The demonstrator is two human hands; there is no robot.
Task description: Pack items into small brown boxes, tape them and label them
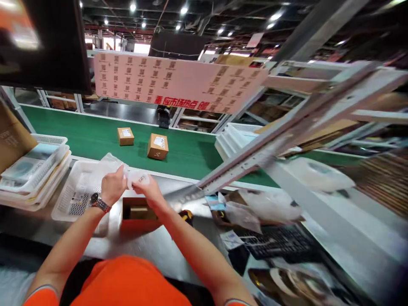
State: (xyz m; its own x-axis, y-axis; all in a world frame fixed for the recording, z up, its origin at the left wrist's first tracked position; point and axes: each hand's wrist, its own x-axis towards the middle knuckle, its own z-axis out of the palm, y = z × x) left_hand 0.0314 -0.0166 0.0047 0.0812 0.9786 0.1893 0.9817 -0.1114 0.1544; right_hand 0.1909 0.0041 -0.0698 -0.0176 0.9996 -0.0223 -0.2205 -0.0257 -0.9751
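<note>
Left hand [113,187] and right hand [149,191] pinching white packet [142,179] near open box [138,224], packet outside, box unsealed; 2 labelled boxes [157,147] on green belt [191,148] look finished.

Warehouse packing station: green conveyor belt [95,127], labelled cartons [157,152], barcode board [191,83].

bright lamps [184,10] overhead, blurred edges
</note>
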